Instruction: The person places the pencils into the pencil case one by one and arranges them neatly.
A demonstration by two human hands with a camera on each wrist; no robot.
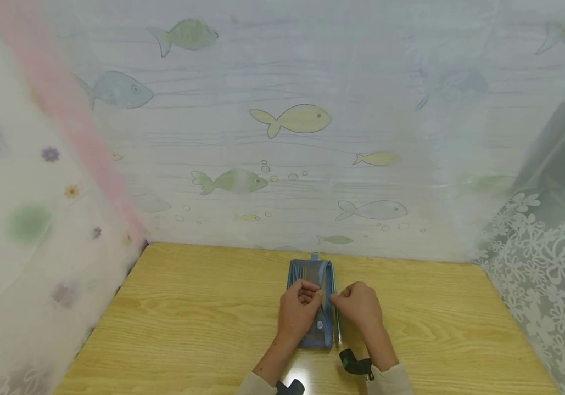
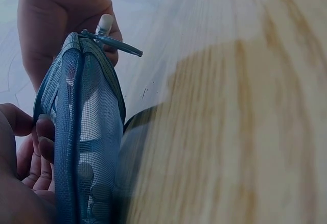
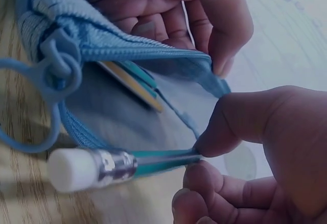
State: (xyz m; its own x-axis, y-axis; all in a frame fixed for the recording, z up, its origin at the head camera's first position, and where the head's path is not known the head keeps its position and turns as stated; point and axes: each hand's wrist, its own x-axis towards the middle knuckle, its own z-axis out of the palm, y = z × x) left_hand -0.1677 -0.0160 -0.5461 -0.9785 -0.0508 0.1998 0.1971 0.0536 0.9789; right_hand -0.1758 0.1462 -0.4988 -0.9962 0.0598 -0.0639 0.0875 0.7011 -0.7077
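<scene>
A blue mesh zip pencil case (image 1: pixel 313 336) lies lengthwise on the table with its zip undone. My left hand (image 1: pixel 298 311) pinches the edge of its opening between thumb and fingertips, holding the mouth apart. Just right of the case, my right hand (image 1: pixel 359 305) pinches a green pencil (image 3: pixel 158 164) between thumb and forefinger. The pencil's white eraser (image 3: pixel 71 170) points toward me, alongside the opening. Inside the case, a green and a yellowish stick-like item (image 3: pixel 134 85) show through the gap. A blue ring-shaped zip pull (image 3: pixel 62 60) hangs at the near end.
The wooden table (image 1: pixel 188 307) extends to both sides of the case. A fish-printed curtain (image 1: pixel 292 71) hangs along its back edge, with a flowered sheet (image 1: pixel 30 263) at left and white lace (image 1: pixel 554 274) at right. Black wrist devices (image 1: pixel 353 363) sit below the hands.
</scene>
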